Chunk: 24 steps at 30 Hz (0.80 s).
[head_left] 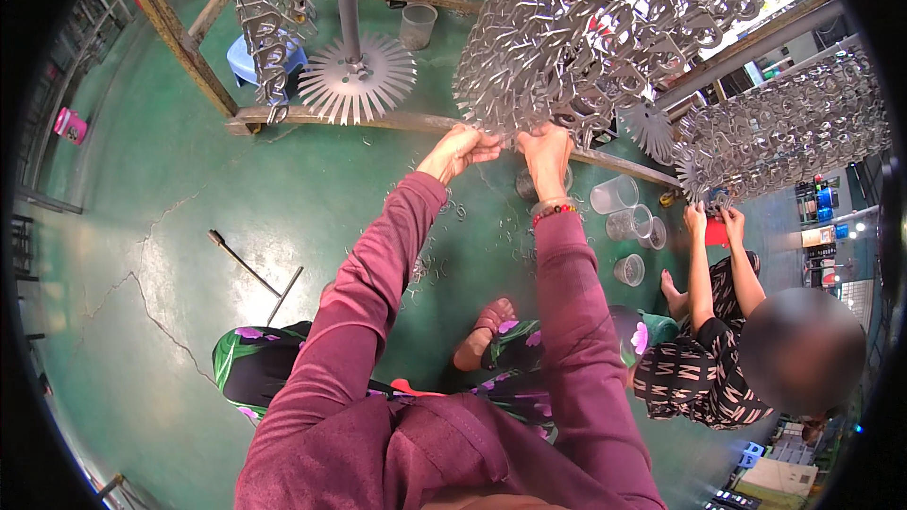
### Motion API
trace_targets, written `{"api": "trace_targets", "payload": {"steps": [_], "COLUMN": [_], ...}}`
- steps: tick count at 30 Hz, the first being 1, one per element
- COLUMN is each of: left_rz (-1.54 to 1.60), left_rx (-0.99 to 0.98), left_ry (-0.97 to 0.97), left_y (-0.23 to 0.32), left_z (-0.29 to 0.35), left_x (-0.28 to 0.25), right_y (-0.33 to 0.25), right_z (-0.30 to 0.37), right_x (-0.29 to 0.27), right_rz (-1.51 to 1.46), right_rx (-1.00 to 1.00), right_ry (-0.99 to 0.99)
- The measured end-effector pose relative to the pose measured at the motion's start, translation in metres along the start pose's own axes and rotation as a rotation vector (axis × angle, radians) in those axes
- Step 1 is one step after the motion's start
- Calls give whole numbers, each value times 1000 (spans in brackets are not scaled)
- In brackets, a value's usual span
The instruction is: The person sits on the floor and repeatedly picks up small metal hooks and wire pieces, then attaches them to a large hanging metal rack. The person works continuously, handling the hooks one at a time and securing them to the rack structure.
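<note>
- Head view, at 12 o'clock: left hand (460,149) and right hand (546,149) raised side by side to lower rim of hanging rack of metal parts (567,47), fingers pinched together on small pieces there, likely for steadying while hooking.
- At 3 o'clock: co-worker's hands (713,222) busy at second rack (784,132).
- At 2 o'clock: clear plastic cups (628,217) crowding green floor (142,255).
- At 9 o'clock: open floor, only loose rods (248,266).

**A metal-parts workshop**

You're in a small factory workshop: hanging racks (605,28) crowded with grey metal pieces, toothed discs (357,78) on poles, a cracked green concrete floor (142,255) strewn with wire hooks, plastic cups (614,195), and a co-worker (727,349) beside you.
</note>
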<state>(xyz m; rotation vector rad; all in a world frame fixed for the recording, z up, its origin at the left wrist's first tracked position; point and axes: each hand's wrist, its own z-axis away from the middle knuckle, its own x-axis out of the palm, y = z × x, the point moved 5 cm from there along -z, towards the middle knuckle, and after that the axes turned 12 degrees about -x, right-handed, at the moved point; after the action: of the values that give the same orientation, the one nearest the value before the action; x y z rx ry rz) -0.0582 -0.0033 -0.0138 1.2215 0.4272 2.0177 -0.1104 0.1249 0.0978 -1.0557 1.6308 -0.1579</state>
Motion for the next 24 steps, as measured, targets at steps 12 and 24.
{"api": "trace_targets", "payload": {"steps": [12, 24], "left_rz": [-41, -43], "left_rx": [53, 125], "left_ry": [184, 89], "left_y": [9, 15], "left_z": [16, 17], "left_x": [-8, -5], "right_y": [7, -21], "right_z": [67, 24], "right_x": [3, 4], "right_rz": [-791, -917], "right_rx": [235, 196], "right_ry": [43, 147]}}
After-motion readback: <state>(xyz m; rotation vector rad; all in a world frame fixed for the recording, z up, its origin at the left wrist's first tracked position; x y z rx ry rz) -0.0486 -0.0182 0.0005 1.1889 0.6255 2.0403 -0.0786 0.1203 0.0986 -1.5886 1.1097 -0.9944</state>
